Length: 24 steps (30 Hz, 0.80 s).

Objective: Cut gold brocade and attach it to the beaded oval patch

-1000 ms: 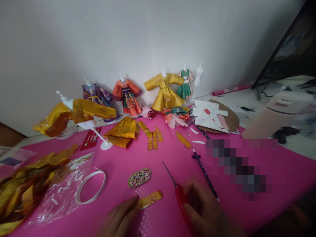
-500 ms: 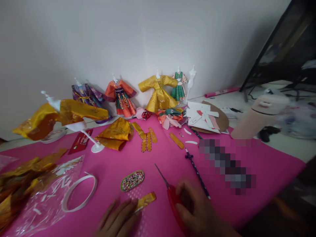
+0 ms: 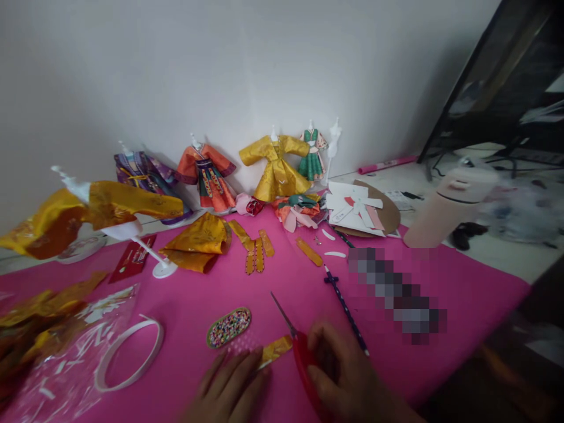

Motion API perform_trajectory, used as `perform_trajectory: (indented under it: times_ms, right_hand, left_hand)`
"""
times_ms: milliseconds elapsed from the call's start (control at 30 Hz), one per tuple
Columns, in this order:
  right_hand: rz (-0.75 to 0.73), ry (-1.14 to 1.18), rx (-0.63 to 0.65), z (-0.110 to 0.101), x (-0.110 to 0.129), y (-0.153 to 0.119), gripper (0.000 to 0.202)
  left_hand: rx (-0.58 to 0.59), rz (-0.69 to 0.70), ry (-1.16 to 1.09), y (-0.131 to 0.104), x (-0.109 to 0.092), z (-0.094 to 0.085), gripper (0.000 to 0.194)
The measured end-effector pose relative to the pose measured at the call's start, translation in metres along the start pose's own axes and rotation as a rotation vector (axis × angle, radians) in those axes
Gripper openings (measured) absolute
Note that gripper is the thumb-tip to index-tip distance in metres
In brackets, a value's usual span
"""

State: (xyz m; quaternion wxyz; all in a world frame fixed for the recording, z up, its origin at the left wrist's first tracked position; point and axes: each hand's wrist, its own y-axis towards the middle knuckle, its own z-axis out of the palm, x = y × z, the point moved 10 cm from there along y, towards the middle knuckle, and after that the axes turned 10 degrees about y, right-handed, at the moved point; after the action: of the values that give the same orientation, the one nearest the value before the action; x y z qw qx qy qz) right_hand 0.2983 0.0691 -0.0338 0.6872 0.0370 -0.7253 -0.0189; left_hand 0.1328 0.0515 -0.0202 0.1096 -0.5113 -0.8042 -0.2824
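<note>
My right hand (image 3: pixel 348 382) grips red-handled scissors (image 3: pixel 299 352), their thin blades pointing up and to the left over the pink mat (image 3: pixel 462 294). My left hand (image 3: pixel 231 390) lies at the bottom edge with its fingertips on a small gold fabric strip (image 3: pixel 275 349). The strip's right end sits just beside the scissors' handle. Just above the strip lies an oval beaded piece (image 3: pixel 229 326).
A white ring (image 3: pixel 127 359) and a clear bag of gold scraps (image 3: pixel 57 341) lie at the left. A doll stand with a gold robe (image 3: pixel 101 205) is behind them. Small doll dresses (image 3: pixel 275 167) line the wall. A dotted pen (image 3: pixel 346 305), paper cutouts (image 3: pixel 356 211) and a pink bottle (image 3: pixel 449 202) are at the right.
The view has drifted right, so everything sits further left. My left hand has slid onto the gold strip and moved it closer to the scissors. My right hand keeps its hold.
</note>
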Motion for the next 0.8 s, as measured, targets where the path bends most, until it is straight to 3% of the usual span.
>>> perform_trajectory:
  times_ms: [167,500,667,800]
  right_hand:
    - [0.0,0.001,0.006,0.0,-0.002,0.001,0.017]
    - [-0.055,-0.024,-0.022,-0.002,0.007,0.001,0.018]
    - [-0.168,-0.071,-0.085,-0.007,0.017,-0.002,0.021]
    - [-0.391,-0.107,-0.131,-0.006,0.033,-0.007,0.029]
  left_hand:
    - [0.025,-0.036,-0.021,0.012,0.002,0.0,0.04]
    - [-0.072,-0.11,-0.177,-0.002,0.014,0.005,0.047]
    - [-0.016,-0.133,-0.21,0.001,0.014,0.01,0.049]
    - [-0.102,-0.109,-0.189,0.003,0.011,0.002,0.046]
